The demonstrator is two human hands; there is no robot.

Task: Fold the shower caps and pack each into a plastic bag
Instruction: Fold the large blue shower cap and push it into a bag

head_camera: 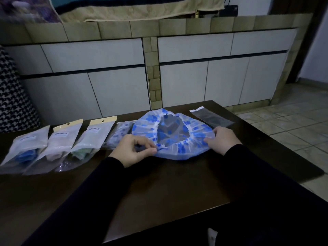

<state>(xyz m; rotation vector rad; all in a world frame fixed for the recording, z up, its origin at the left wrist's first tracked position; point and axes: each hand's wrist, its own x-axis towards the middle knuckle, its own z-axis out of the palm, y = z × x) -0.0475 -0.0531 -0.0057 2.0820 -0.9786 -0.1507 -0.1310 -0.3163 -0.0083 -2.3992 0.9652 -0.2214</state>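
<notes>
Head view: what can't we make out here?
- Bag labels: too small and dim to read.
- Folded cap beside the left hand: partly hidden by the blue cap; bagged or not, cannot tell.
- Right hand: fingertips hidden under the cap's edge.
- Empty bag: contents, if any, too dark.

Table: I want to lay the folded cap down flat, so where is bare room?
Bare table lies nearer the person than the shower cap, between the sleeves. The far edge is crowded: packed bags left, empty bag right.
</notes>
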